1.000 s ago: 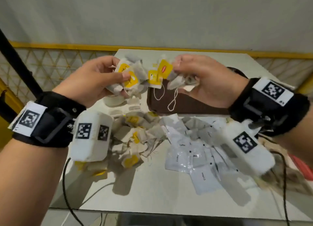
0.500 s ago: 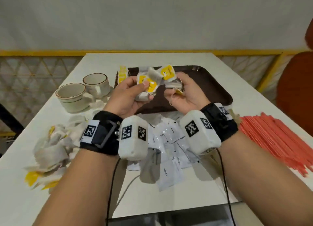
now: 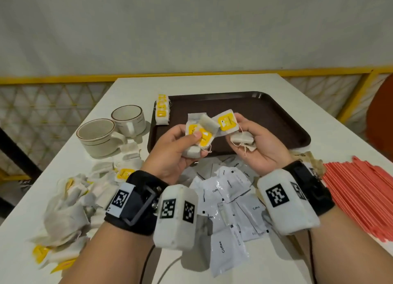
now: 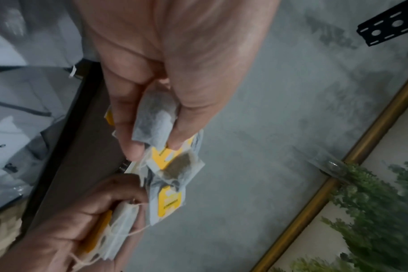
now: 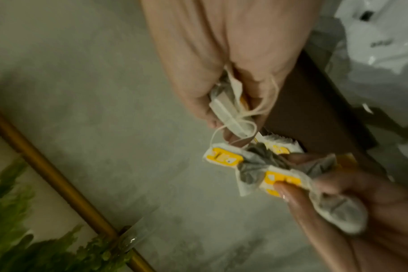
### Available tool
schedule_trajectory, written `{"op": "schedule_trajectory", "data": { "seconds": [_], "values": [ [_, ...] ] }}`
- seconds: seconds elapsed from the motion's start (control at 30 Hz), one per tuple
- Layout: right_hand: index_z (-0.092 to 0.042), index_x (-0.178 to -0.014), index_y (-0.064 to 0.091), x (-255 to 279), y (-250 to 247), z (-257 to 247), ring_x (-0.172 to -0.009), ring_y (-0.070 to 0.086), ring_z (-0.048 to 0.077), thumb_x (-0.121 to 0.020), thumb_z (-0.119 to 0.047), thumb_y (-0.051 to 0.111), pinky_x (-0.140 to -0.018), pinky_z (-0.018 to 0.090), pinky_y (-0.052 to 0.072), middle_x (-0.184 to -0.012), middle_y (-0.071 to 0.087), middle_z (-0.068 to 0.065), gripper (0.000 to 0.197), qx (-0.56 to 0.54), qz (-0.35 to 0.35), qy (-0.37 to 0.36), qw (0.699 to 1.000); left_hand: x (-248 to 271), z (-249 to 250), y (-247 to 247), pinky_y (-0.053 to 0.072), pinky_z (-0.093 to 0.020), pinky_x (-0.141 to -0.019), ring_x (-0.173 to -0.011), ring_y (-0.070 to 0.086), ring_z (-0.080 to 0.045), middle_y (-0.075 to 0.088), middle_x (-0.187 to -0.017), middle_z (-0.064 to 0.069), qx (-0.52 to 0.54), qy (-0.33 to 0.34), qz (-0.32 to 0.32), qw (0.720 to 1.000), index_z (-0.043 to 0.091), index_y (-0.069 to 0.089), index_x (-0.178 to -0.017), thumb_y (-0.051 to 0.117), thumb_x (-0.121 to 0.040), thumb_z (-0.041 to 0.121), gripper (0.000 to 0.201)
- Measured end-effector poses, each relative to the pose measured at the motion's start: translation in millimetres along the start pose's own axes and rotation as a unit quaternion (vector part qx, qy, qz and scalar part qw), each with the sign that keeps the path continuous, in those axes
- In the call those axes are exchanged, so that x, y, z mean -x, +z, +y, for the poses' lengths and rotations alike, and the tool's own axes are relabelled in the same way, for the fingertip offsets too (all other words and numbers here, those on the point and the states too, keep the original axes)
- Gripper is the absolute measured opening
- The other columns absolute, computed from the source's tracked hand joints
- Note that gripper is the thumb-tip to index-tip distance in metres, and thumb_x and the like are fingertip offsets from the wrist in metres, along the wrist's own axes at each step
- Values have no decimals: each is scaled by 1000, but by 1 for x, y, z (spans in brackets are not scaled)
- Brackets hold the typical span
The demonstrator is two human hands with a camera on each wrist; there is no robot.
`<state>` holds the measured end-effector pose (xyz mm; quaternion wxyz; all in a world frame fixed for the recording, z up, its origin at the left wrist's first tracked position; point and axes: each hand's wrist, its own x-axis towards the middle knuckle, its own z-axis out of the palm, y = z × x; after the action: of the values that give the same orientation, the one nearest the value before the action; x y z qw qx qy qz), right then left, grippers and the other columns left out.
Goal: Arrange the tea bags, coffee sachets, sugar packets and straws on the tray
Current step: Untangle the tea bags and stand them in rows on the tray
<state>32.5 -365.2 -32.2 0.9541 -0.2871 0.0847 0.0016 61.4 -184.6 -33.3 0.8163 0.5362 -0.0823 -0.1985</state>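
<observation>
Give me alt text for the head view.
Both hands hold clusters of yellow-tagged tea bags above the brown tray: left hand, right hand. A few tea bags stand at the tray's far-left corner; coffee sachets lie below.

Both hands up in front, palms toward the body, each gripping a bunch of tea bags.

Left hand (image 3: 176,147): fingers curled, thumb pressed flat on top of its tea bags (image 3: 200,132), pinching them against the fingers; wrist view shows a bag wedged between thumb and index. Right hand (image 3: 257,147): palm up, fingers curled round a small bundle of tea bags (image 3: 242,139), thumb and fingertips also pinching a yellow-tagged tea bag (image 3: 226,123) that sticks up. Hands sit close together, fingertips nearly meeting. Both forearms bare, angled inward from the bottom corners; each wrist carries a black strap with a white camera block.
</observation>
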Motion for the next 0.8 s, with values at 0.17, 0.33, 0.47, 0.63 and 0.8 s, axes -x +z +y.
{"op": "schedule_trajectory", "data": {
  "seconds": [0.17, 0.33, 0.47, 0.63, 0.8],
  "values": [
    [-2, -108, 61, 9, 6, -2, -55, 44, 7, -73, -21, 69, -47, 17, 43, -89, 57, 8, 40, 147, -7, -82, 986, 1, 2, -3, 55, -23, -56, -64, 66, -17, 68, -83, -11, 4, 12, 13, 1000, 6, 58, -97, 58, -90, 7, 7],
    [-6, -93, 65, 19, 15, 8, -52, 43, 10, -67, -15, 75, -44, 20, 38, -76, 56, 13, 30, 350, -37, -142, 925, 2, 3, -5, 56, -24, -56, -59, 66, -18, 68, -81, -10, -38, 7, 13, 999, 7, 58, -96, 60, -90, 8, 7],
    [-12, -82, 61, 16, 13, 7, -49, 42, 10, -86, -7, 67, -45, 22, 39, -70, 53, 12, 8, 335, 27, -193, 922, 4, 6, -8, 49, -22, -43, -54, 65, -15, 67, -81, -9, -58, 13, 30, 998, 11, 60, -96, 59, -90, 10, 6],
    [-14, -100, 67, 23, 11, -11, -47, 42, 12, -88, -7, 63, -45, 21, 39, -57, 55, -2, 15, 394, -18, -220, 892, 1, 7, -13, 38, -19, -41, -41, 50, -15, 62, -65, -9, -91, -17, 29, 995, 11, 57, -87, 56, -91, 7, 6],
    [-14, -104, 70, 29, 14, -2, -50, 49, 10, -72, -18, 73, -49, 21, 44, -73, 68, -4, 32, 515, -112, -136, 839, -3, -5, -11, 23, -16, -35, -40, 35, -18, 54, -63, -8, -209, -14, 51, 977, 15, 58, -76, 63, -87, 11, 13]
  ]
}}
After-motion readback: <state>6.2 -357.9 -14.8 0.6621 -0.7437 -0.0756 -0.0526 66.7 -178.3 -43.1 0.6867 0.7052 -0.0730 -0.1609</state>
